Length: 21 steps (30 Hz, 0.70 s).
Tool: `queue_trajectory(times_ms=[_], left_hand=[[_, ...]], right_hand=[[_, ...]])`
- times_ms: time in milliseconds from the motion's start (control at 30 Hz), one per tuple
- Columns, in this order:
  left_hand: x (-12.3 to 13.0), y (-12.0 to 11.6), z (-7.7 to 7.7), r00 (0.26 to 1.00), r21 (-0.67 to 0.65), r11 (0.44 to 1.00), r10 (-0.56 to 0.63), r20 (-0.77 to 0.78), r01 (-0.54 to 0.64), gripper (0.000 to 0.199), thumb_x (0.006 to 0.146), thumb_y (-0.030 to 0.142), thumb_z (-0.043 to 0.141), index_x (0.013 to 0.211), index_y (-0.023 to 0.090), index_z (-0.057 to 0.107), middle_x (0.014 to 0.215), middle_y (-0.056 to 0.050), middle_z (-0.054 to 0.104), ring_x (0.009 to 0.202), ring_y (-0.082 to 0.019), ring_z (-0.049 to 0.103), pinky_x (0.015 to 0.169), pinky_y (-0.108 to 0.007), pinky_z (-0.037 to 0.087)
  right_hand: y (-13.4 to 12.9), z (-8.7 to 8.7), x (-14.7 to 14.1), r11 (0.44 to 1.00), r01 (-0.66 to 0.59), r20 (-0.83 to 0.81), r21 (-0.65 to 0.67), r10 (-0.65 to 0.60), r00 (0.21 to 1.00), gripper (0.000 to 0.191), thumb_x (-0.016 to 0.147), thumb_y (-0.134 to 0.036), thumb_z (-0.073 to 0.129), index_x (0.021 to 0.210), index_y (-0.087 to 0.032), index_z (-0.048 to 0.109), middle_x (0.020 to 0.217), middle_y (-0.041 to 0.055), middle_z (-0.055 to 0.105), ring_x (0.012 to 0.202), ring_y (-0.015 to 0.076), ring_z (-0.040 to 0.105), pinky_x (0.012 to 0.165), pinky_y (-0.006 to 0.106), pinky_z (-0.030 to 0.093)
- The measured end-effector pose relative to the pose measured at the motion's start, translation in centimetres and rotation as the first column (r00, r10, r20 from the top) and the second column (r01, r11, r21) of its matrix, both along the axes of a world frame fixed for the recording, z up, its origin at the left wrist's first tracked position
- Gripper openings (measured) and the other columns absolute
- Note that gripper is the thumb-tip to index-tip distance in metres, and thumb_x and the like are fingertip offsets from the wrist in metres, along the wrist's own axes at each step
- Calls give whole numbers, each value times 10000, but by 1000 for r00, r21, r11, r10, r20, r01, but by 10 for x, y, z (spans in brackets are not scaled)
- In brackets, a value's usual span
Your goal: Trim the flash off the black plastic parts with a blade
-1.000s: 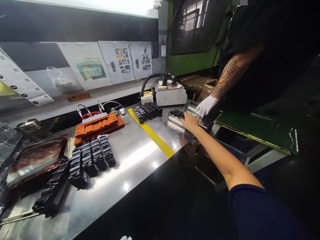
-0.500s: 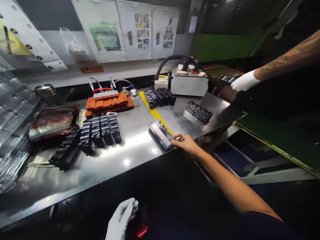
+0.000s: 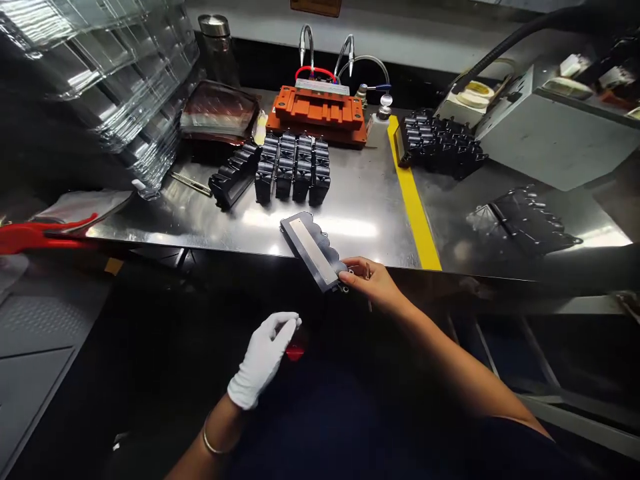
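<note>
My bare right hand grips the lower end of a black scalloped module, pinched between thumb and fingers. The module is tilted, with a pale flat strip along its upper side, near the table's front edge. A thin metallic piece, unclear in kind, shows among this hand's fingers. Lower and to the left, my left hand wears a white glove. Its thumb and fingers are drawn together; whatever is in them, if anything, is hidden. A small red thing shows just behind its fingertips.
Similar black modules stand in a row before an orange fixture. More modules lie beyond a yellow tape line, beside a grey box. Clear plastic trays are stacked left. Red-handled pliers or scissors show at far left.
My view has swung left and down. The module in my right hand has been drawn to the table's front edge. My gloved left hand has risen closer to it. The co-worker's arm is out of view.
</note>
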<state>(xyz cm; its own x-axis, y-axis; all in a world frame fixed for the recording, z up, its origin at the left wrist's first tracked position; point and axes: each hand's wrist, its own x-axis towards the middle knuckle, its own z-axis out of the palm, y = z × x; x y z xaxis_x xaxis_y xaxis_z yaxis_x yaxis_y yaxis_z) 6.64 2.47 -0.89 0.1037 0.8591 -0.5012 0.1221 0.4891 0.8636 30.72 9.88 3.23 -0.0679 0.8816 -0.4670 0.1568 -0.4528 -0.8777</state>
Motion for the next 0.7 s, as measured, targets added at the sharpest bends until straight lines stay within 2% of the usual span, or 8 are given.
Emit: queue_trajectory(times_ms=[233,300,367,433,467,533,600,700], left_hand=[[1,-1,0,1000,25,999,-20,9,20,441,788,507,601,1015,135,674,1028,-104,712,976,-206,671,934,-365,527],[-1,-1,-5,1000,41,999,-16,8,16,458,796,504,594,1053,131,661,1053,-116,708,998,-215,672,950,-385,527],[-6,6,-10,998,126,992,35,-49,-28,487,807,497,588,1121,127,636,1111,-131,693,1027,-224,669,961,-404,526],[-13,26,-12,967,344,937,146,-208,-68,536,819,484,585,1208,115,600,1213,-154,653,1117,-242,635,1013,-428,494],[-16,42,-11,928,475,879,216,-302,-50,579,819,484,590,1247,95,580,1266,-172,623,1179,-261,600,1055,-445,457],[-19,80,-5,828,644,761,309,-468,79,693,803,498,610,1318,41,532,1360,-212,551,1305,-320,494,1140,-502,336],[-16,121,4,750,633,728,260,-609,262,745,821,489,594,1364,-11,486,1424,-235,486,1384,-387,379,1167,-580,199],[-4,167,14,670,505,736,95,-736,451,557,822,276,572,1344,84,557,1450,-150,495,1424,-379,317,1175,-608,69]], right_hand=[[-14,-13,-22,998,-5,-20,64,6,1000,784,603,-599,778,1152,-68,599,1035,91,609,854,46,582,773,147,484],[-15,-12,-21,999,-8,-21,51,10,1000,800,598,-603,776,1163,-65,599,1027,93,609,846,47,575,764,147,477],[-12,-7,-14,999,-26,-9,40,26,1000,811,602,-619,761,1169,-58,606,1002,92,611,810,38,554,716,132,447],[-1,2,-2,998,-47,30,43,45,999,806,618,-630,736,1163,-48,620,961,85,611,755,17,514,647,107,384],[8,8,5,997,-53,64,54,49,997,798,631,-634,719,1163,-46,627,935,79,608,717,3,483,613,99,343],[30,19,19,994,-65,136,85,53,989,781,655,-637,684,1166,-48,637,887,63,598,653,-20,416,566,95,271],[56,28,30,989,-117,201,95,96,975,751,684,-632,649,1165,-55,648,857,55,592,625,-24,387,550,99,248],[94,35,41,960,-272,405,72,221,887,614,770,-556,590,1139,-73,672,927,66,618,705,3,479,615,92,336]])
